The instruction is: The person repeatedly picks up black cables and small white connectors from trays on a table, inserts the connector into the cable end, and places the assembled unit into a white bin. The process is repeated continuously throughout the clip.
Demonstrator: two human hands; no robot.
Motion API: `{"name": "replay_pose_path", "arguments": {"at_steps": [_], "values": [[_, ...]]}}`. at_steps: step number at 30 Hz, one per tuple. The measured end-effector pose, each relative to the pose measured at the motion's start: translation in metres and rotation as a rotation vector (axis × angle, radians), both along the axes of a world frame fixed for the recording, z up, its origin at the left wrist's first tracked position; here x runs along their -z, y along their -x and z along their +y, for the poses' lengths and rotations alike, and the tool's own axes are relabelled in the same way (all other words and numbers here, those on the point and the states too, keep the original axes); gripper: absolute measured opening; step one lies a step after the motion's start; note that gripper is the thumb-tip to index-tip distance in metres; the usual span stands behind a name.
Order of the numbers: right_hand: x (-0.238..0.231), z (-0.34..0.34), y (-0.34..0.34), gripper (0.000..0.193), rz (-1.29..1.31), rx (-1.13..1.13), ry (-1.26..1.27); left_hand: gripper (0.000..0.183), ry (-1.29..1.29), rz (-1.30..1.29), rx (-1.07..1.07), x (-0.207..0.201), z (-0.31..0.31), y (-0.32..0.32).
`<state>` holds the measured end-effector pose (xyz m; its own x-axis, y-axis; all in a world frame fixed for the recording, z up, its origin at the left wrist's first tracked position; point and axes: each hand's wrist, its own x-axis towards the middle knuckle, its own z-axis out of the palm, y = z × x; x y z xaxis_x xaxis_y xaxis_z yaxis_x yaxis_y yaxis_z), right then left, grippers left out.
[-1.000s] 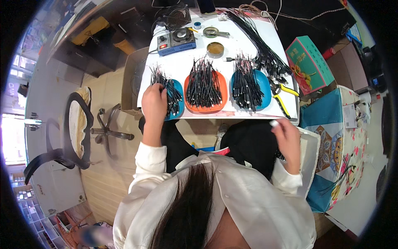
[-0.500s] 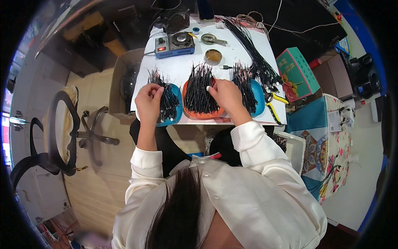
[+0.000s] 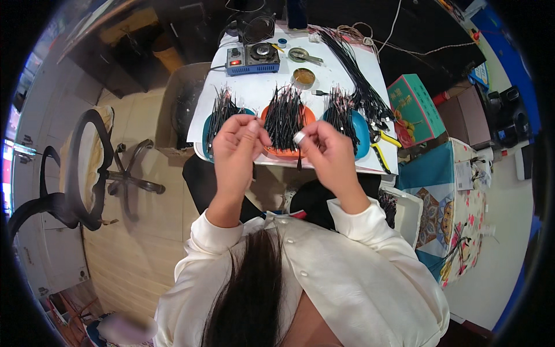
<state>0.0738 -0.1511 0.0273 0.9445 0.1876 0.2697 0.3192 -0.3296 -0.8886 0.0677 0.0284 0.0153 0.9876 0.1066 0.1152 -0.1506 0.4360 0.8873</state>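
Left to right: a blue tray point(image 3: 206, 137) of dark cables; the left hand point(image 3: 236, 143) before it, thumb and forefinger together, though whether they grip anything cannot be told; an orange tray point(image 3: 310, 118); a short dark cable point(image 3: 299, 163), hanging just below the right fingertips; the right hand point(image 3: 333, 155), fingers closed on its hidden upper end; a second blue tray point(image 3: 363, 136).

From my remote seat I see a pale tiled floor point(image 3: 136, 248) filling the left of the frame, with a black-framed swivel chair point(image 3: 108, 150) on it. Pale cabinets point(image 3: 63, 254) stand lower left, dark furniture point(image 3: 110, 69) upper left, and bright light point(image 3: 10, 150) glares at the left edge. A cloth-draped table point(image 3: 428, 173) stands right, before a pale wall point(image 3: 503, 243).
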Motion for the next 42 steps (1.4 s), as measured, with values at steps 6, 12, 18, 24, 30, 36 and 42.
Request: {"name": "replay_pose_path", "arguments": {"at_steps": [6, 12, 18, 24, 30, 36, 42], "values": [[-0.014, -0.001, 0.034, 0.009, -0.082, -0.086, 0.088, 0.01, 0.096, 0.057, 0.083, -0.007, -0.034, 0.024], [-0.005, -0.007, 0.039, 0.012, -0.153, -0.074, 0.128, 0.01, 0.083, 0.025, 0.148, 0.002, -0.043, 0.035], [-0.005, -0.013, 0.046, 0.013, -0.246, -0.031, 0.273, 0.008, 0.021, -0.037, 0.172, 0.008, -0.052, 0.038], [-0.018, -0.039, 0.036, 0.009, 0.178, -0.038, -0.196, 0.012, 0.043, -0.009, 0.229, 0.003, -0.055, 0.043], [-0.015, -0.036, 0.029, 0.009, 0.034, -0.09, -0.198, 0.011, 0.055, 0.033, 0.338, 0.003, -0.054, 0.042], [-0.009, -0.023, 0.04, 0.008, 0.18, -0.133, -0.532, 0.009, 0.372, 0.098, 0.469, 0.006, -0.051, 0.043], [-0.001, -0.025, 0.037, 0.012, 0.431, -0.268, -0.787, 0.01, 0.518, 0.117, 0.597, 0.007, -0.047, 0.044]]}}
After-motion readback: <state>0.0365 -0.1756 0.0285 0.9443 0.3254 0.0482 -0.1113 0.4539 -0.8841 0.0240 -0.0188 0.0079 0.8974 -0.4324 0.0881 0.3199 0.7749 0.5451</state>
